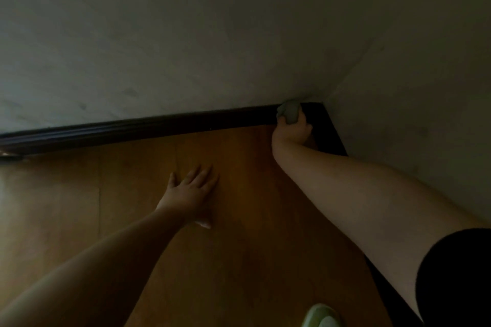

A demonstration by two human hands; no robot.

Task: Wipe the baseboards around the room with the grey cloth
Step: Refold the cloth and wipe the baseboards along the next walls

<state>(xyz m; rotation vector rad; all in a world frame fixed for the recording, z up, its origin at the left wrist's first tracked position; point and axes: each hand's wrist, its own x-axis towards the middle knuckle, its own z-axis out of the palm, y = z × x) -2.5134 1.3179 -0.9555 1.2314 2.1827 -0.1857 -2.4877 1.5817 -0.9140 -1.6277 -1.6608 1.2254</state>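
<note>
Pale walls [212, 34] meet a wooden floor [239, 220] along the dark baseboard [132, 130], where near the corner the right hand [293, 131] grips the bunched grey cloth [288, 111] against it, while the left hand [191, 194] lies spread flat on the floor, well apart

No readable text, labels, brands or numbers anywhere; frame is dim, showing only plain surfaces.
</note>
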